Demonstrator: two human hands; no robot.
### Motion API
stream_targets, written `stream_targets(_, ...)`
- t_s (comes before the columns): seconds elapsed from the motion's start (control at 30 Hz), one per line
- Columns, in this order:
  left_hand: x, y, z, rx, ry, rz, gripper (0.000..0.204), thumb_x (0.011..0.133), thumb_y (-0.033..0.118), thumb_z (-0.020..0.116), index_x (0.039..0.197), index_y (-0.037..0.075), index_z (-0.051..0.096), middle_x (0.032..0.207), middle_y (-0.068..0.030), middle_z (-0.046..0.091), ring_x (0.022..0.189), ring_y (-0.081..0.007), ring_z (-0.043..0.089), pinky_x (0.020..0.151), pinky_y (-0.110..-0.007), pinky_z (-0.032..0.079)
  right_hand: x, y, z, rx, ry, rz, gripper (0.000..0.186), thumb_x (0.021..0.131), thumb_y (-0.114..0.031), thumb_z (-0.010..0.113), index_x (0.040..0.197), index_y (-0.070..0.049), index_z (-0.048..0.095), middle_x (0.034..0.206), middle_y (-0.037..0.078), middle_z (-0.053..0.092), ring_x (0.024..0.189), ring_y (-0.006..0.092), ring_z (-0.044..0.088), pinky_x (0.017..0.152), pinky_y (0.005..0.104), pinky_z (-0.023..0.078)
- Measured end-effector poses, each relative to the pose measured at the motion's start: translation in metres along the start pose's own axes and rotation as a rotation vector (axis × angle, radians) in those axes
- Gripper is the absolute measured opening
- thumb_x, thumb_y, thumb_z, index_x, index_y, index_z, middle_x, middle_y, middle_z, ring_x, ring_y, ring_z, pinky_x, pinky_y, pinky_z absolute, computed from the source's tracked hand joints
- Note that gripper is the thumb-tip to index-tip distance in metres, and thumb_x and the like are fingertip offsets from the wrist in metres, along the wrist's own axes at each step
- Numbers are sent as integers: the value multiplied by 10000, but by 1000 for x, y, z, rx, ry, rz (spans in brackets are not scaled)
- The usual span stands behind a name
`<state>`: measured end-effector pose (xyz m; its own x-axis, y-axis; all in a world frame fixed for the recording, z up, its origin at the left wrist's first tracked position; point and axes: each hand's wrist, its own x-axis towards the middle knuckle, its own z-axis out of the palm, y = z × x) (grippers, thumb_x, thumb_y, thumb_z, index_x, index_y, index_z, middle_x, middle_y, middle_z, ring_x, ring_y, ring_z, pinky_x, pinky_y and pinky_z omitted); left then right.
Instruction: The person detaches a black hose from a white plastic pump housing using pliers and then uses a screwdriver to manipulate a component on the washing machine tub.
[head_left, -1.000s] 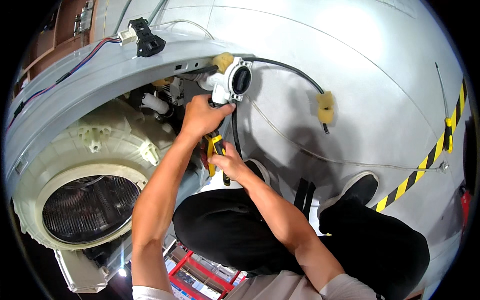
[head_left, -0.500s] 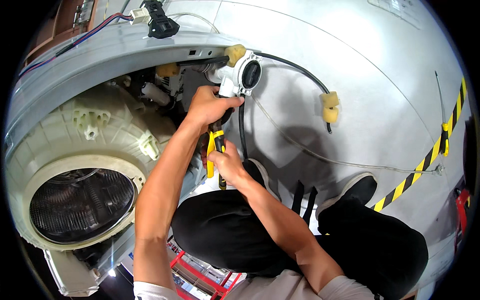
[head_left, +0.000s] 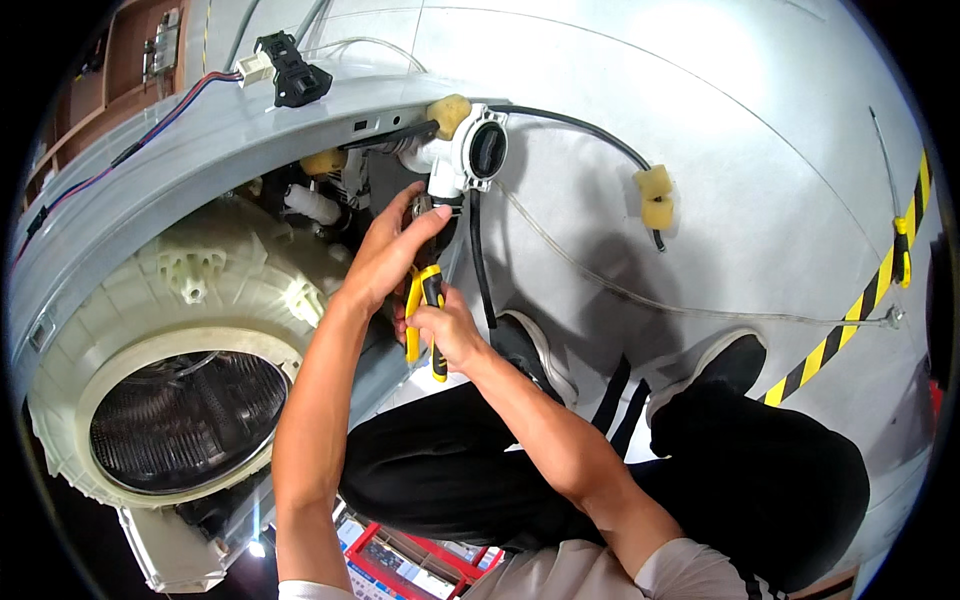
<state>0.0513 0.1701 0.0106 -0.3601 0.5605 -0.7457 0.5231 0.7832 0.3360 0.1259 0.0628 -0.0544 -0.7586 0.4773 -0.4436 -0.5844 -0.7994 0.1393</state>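
A white drain pump housing (head_left: 462, 158) with a round black cap hangs at the opening in the machine's grey cabinet (head_left: 230, 125). My left hand (head_left: 385, 255) is closed round the short dark hose (head_left: 447, 235) below the housing, thumb on its upper end. My right hand (head_left: 447, 328) grips pliers (head_left: 431, 290) with yellow and black handles. The pliers' jaws reach up beside the hose at my left fingers, which partly hide them; whether they pinch a clamp I cannot make out. A thin black hose (head_left: 479, 250) hangs just right of both hands.
At left are the washing machine's tub (head_left: 130, 310) and dark drum (head_left: 185, 415). A black connector part (head_left: 291, 72) with wires lies on the cabinet. Foam blocks (head_left: 655, 197) on a hose, a clear tube (head_left: 640, 292) and a screwdriver (head_left: 902, 250) by striped tape (head_left: 850, 320) lie on the floor.
My left hand has shifted lower relative to the pump housing, uncovering more of the hose end and the pliers' jaws. The pliers stay in my right hand. The whole view has moved slightly.
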Motion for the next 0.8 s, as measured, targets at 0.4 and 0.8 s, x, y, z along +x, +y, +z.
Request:
stream_targets(0.4, 7, 7, 28, 405, 354, 41, 422, 708, 374, 771, 907, 8, 702, 700, -168, 673, 691, -330, 677, 658, -408, 512, 4, -4, -1, -69, -11, -32, 207, 709, 4, 498, 914, 19, 510, 740, 80, 568, 624, 185, 560, 596, 319, 461)
stream_targets(0.8, 13, 10, 17, 256, 236, 22, 337, 682, 252, 827, 864, -15, 728, 624, -79, 657, 559, -136, 595, 564, -316, 470, 5, 2, -1, -74, -3, -33, 201, 704, -9, 505, 902, 14, 534, 743, 70, 586, 639, 165, 573, 601, 307, 470)
